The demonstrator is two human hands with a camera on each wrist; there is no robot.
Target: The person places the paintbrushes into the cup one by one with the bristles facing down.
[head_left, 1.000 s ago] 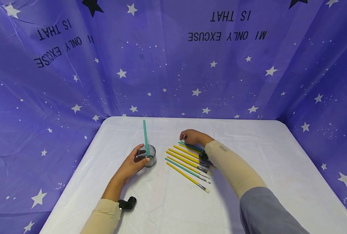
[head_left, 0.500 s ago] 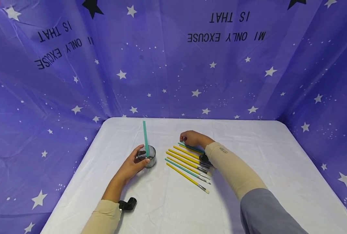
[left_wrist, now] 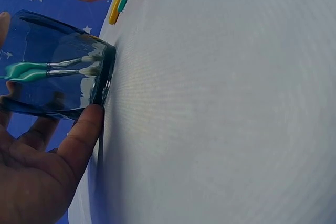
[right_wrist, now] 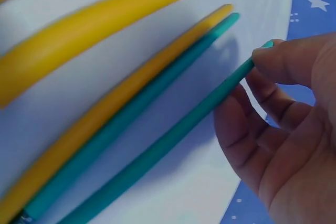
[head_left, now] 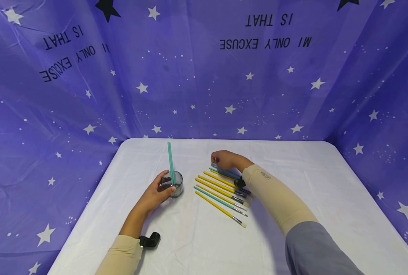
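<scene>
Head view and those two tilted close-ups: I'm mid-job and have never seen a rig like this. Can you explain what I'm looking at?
There is no machine: a person works with two bare hands. The head picture looks forward and down at a white table; each close-up comes from a camera worn on one wrist. The left hand holds a see-through glass with two green brushes in it, bristles down. The right hand pinches a third green brush near the handle's end. Beside it, yellow brushes and other green brushes lie in a row on the table.
</scene>
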